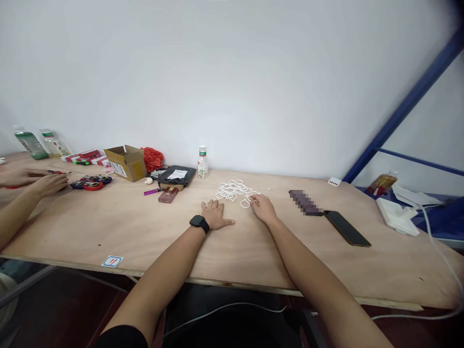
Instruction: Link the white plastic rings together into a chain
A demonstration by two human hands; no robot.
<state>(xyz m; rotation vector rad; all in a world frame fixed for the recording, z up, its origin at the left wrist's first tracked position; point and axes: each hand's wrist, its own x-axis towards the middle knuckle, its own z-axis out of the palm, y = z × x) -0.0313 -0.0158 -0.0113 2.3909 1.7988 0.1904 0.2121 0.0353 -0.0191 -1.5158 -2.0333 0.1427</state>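
A loose heap of white rings [229, 189] lies on the wooden table in front of me. My left hand [215, 215], with a black watch on its wrist, rests flat on the tabletop just nearer than the heap, fingers spread and thumb pointing right. At the heap's right edge, my right hand [263, 209] has its fingers bent together at a white ring [245, 204]; the fingertips partly hide the contact. Small details of the rings are too fine to make out.
Left of the heap lie a dark red box [168, 195], a black parcel [177, 176] and an open carton [126, 163]. A bottle [202, 162] stands by the wall. A phone [347, 228] lies right. Another person's hands [50, 185] work at far left.
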